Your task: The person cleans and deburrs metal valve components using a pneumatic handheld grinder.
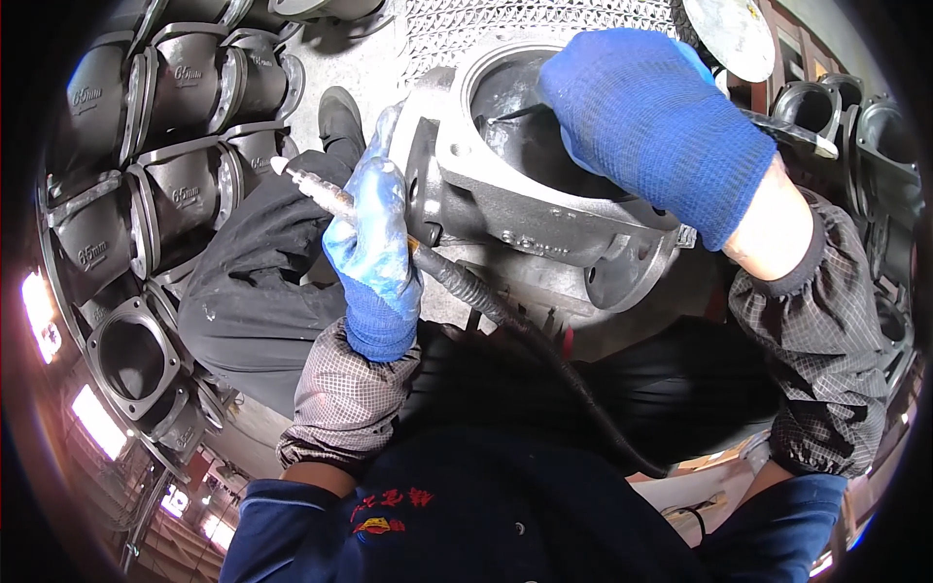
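Observation:
A grey cast-metal valve body [505, 185] with a square open top and round side flange lies in front of me. My left hand [374, 243], in a blue glove, is closed around a slim pencil-shaped air tool [316, 187] whose tip points up-left, away from the casting. A black hose [544, 360] runs from the tool down across my lap. My right hand [651, 121], also gloved in blue, rests on the casting's top opening with fingers reaching inside, gripping its rim.
Several dark cast valve bodies [185, 87] are stacked in rows at the left and more stand at the right [875, 126]. A perforated metal grid [466, 24] lies behind the casting. My dark trouser leg and shoe [340, 117] extend upward.

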Action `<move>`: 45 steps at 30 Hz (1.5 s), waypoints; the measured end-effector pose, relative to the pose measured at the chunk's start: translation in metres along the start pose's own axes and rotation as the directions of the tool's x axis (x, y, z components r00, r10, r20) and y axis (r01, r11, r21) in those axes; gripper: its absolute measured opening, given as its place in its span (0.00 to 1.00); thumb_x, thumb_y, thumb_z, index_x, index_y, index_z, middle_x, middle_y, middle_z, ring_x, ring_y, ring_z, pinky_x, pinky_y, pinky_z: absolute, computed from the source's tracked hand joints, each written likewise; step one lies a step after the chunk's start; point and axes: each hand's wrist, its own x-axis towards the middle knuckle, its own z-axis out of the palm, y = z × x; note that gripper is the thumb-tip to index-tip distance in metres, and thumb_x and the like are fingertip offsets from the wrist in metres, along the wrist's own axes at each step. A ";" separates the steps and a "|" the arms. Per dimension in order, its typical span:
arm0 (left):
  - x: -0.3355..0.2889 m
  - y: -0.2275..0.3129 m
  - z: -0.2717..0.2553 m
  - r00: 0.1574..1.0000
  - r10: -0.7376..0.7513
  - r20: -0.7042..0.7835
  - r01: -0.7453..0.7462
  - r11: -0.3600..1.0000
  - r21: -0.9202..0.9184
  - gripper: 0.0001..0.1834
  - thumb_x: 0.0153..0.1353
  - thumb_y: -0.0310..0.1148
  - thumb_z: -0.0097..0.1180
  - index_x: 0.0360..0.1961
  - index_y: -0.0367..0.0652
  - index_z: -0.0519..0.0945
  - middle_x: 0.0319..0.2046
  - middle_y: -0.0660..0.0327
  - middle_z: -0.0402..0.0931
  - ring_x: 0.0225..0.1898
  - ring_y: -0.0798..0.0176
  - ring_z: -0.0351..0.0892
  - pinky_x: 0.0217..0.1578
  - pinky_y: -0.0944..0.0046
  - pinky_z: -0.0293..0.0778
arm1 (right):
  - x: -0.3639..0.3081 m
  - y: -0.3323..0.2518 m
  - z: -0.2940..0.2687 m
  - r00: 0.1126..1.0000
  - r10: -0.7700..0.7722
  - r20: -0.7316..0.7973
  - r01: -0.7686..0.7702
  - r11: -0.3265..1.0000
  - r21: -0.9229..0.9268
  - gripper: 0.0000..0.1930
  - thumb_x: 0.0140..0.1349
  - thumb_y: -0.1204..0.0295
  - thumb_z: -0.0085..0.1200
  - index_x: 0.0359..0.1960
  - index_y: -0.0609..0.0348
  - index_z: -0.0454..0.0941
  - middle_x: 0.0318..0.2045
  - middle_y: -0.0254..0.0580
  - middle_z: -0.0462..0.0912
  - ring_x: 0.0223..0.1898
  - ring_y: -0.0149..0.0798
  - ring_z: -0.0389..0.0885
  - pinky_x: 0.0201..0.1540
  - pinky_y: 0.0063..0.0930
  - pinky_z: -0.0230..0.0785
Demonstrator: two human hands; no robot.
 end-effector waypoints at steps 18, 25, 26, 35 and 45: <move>-0.010 -0.020 -0.005 0.966 0.239 0.095 -0.256 0.924 0.283 0.18 0.58 0.20 0.49 0.50 0.25 0.68 0.44 0.38 0.74 0.41 0.47 0.80 0.40 0.61 0.79 | 0.005 0.006 0.030 0.988 0.066 -0.137 -0.076 0.995 -0.066 0.05 0.48 0.75 0.56 0.26 0.61 0.81 0.24 0.50 0.81 0.28 0.45 0.82 0.32 0.33 0.76; -0.022 -0.018 -0.009 0.996 0.062 0.057 -0.065 0.997 0.044 0.18 0.59 0.22 0.47 0.51 0.26 0.69 0.46 0.37 0.72 0.45 0.46 0.78 0.46 0.56 0.76 | 0.005 0.001 0.034 0.976 -0.055 -0.209 0.062 0.998 0.026 0.05 0.51 0.75 0.56 0.28 0.61 0.81 0.25 0.48 0.81 0.28 0.42 0.83 0.35 0.32 0.76; -0.022 -0.015 -0.005 0.999 -0.018 0.051 0.022 0.996 -0.081 0.18 0.59 0.22 0.46 0.51 0.26 0.70 0.46 0.37 0.72 0.45 0.45 0.78 0.46 0.56 0.75 | -0.002 0.004 0.032 0.979 -0.034 -0.202 0.039 0.999 0.020 0.05 0.51 0.75 0.56 0.28 0.61 0.81 0.25 0.48 0.81 0.28 0.42 0.83 0.35 0.32 0.76; -0.012 -0.014 -0.010 0.978 0.188 0.092 -0.200 0.968 0.154 0.18 0.59 0.22 0.46 0.50 0.24 0.70 0.45 0.38 0.74 0.44 0.45 0.78 0.47 0.56 0.76 | 0.006 0.005 0.042 0.983 0.011 -0.181 -0.008 1.000 0.017 0.04 0.50 0.76 0.53 0.25 0.62 0.80 0.23 0.50 0.80 0.28 0.44 0.82 0.33 0.34 0.76; -0.007 -0.002 -0.006 0.996 -0.058 0.067 0.045 0.982 0.184 0.17 0.54 0.20 0.54 0.45 0.24 0.71 0.43 0.41 0.75 0.44 0.51 0.80 0.46 0.60 0.77 | 0.006 0.008 0.029 0.993 0.009 -0.120 -0.024 0.992 -0.122 0.05 0.52 0.73 0.57 0.27 0.61 0.81 0.27 0.47 0.82 0.26 0.40 0.83 0.29 0.31 0.76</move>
